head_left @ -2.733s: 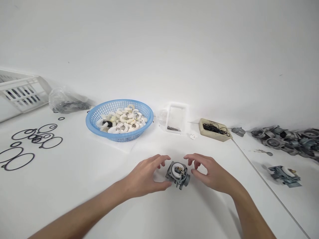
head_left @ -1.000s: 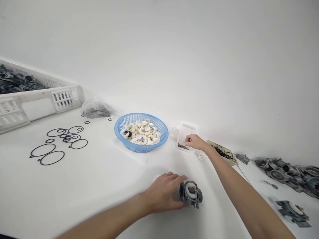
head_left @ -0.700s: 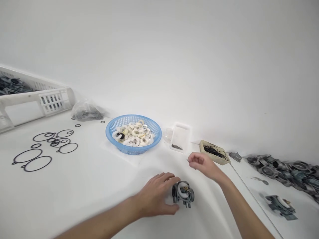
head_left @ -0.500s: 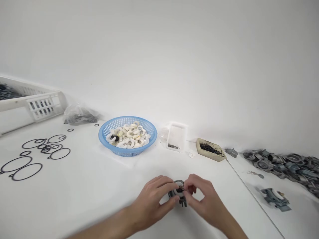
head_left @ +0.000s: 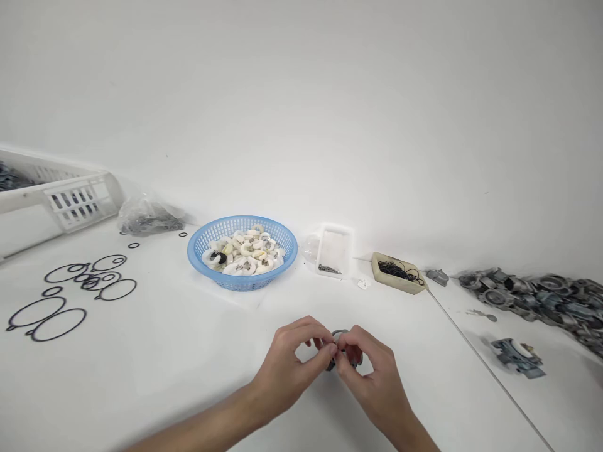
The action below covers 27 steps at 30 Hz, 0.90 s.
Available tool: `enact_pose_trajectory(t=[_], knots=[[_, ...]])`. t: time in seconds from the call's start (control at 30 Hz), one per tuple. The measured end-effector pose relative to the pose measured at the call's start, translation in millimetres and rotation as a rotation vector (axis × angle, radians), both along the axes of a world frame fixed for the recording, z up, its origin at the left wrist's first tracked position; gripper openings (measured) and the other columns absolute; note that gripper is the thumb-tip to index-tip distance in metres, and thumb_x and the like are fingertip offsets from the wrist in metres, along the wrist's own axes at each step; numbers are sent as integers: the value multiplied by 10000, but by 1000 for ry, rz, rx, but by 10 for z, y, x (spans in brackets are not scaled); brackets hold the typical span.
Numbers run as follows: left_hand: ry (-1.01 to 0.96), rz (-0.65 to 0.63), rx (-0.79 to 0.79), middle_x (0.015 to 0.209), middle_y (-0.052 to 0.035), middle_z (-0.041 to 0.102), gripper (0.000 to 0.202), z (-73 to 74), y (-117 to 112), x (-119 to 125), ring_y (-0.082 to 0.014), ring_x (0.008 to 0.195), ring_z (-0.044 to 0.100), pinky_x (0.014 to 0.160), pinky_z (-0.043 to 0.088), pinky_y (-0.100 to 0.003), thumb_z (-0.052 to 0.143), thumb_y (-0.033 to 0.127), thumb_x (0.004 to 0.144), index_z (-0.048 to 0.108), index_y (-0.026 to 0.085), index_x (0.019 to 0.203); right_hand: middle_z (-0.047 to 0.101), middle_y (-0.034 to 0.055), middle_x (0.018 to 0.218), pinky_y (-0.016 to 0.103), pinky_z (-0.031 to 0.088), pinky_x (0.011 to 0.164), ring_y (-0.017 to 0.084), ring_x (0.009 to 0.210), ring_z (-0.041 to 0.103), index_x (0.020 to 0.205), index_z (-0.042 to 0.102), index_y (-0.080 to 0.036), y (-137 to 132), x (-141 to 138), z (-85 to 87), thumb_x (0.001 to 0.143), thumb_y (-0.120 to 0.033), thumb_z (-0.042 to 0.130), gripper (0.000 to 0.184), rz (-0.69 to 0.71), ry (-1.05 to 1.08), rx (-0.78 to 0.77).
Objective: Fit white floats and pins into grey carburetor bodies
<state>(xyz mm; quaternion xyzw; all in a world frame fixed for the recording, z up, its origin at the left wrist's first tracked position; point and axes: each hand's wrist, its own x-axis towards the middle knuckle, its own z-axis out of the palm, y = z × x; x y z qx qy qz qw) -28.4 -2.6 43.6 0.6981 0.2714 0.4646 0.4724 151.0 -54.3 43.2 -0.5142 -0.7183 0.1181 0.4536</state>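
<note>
A small grey metal housing (head_left: 340, 333) is between my hands over the white table, mostly covered by the fingers. My left hand (head_left: 294, 358) comes in from the left, thumb and fingertips pinched together over the housing's middle; whatever is in that pinch is too small to make out. From the right, my right hand (head_left: 372, 370) closes its thumb and fingers around the housing's right side, its fingertips close to the left ones. A similar grey housing with a white ring (head_left: 518, 356) rests on the table at the right.
A blue basket (head_left: 198, 267) holds white rings. Behind stand a white tray (head_left: 335, 242) with small metal pins and a cream tray (head_left: 400, 285) of black rubber rings. Black O-rings (head_left: 61, 324), a plastic bag (head_left: 151, 216) and a white crate (head_left: 23, 220) lie left; grey castings (head_left: 541, 301) pile right.
My left fingers have gone from resting apart on the housing to a pinch over its middle. My right hand has shifted slightly left, and both sets of fingertips now meet.
</note>
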Motion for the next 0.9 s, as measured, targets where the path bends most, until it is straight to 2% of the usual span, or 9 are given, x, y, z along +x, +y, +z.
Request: enact_pose_trajectory(t=[0.13,0.27,0.33,0.47,0.63,0.9], knots=[[-1,-26,-101,821,-35,711,119,53,2,-32,-181,790,616,754,504,-300,672,214,894,761,196,817,511,-5,702,300,421,540,173,614,480,837,601,-250,1,-38,51,965,-239,618,130,30,-8,15],[-43,-96,-274,798,-31,703,113,85,38,-52,-178,777,613,738,478,-296,695,253,871,743,178,802,556,8,756,312,454,579,182,656,511,903,620,-255,-19,-7,110,973,-258,629,71,76,11,-29],[-82,-177,-376,763,-25,682,128,99,69,-64,-169,750,594,730,465,-293,719,277,851,740,166,789,598,21,811,328,482,634,192,704,540,991,650,-264,-19,40,154,1000,-272,618,34,106,63,-76],[-118,-374,-535,735,-20,649,143,111,131,-95,-142,710,543,689,430,-270,765,285,805,749,148,766,631,45,901,346,499,690,206,789,579,1113,716,-286,28,159,263,1048,-301,599,135,245,154,-184],[-100,-519,-560,740,-16,648,108,76,164,-122,-132,702,531,652,388,-258,772,256,807,774,150,795,632,53,969,334,483,700,183,799,572,1073,751,-277,96,251,358,1053,-311,624,133,417,150,-356],[-65,-600,-596,718,-9,658,89,37,172,-127,-135,693,562,630,386,-260,769,242,800,790,159,825,612,39,978,316,454,711,151,757,520,990,725,-254,85,263,421,1049,-312,642,117,509,121,-417]])
